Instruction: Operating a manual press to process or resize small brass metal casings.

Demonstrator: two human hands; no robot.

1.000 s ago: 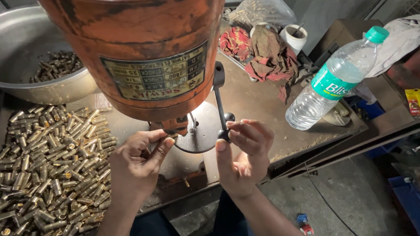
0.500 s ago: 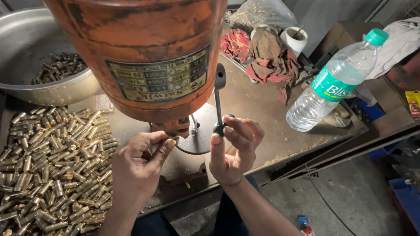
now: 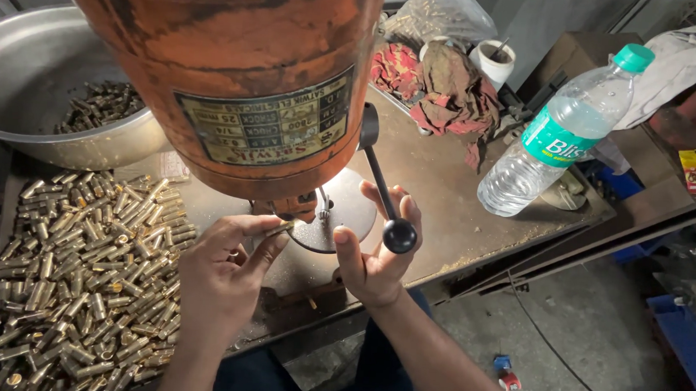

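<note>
A rusty orange drill press head (image 3: 234, 76) fills the upper middle. My left hand (image 3: 222, 280) pinches a small brass tube (image 3: 283, 227) and holds it under the spindle, over the round metal base plate (image 3: 345, 216). My right hand (image 3: 377, 250) is under the black lever handle (image 3: 387, 206), palm up with fingers loose around its ball knob, not clearly gripping. A heap of several brass tubes (image 3: 77, 275) lies on the bench at my left.
A large steel bowl (image 3: 17, 79) with darker metal pieces stands at the back left. A plastic water bottle (image 3: 565, 132) leans at the right. Red rags (image 3: 443, 89), a white cup (image 3: 495, 62) and a plastic bag sit behind. The bench edge (image 3: 521, 262) drops to the floor.
My right hand has loosened from the lever knob and opened beneath it as the lever swung toward me. My left hand stays at the spindle with the brass tube.
</note>
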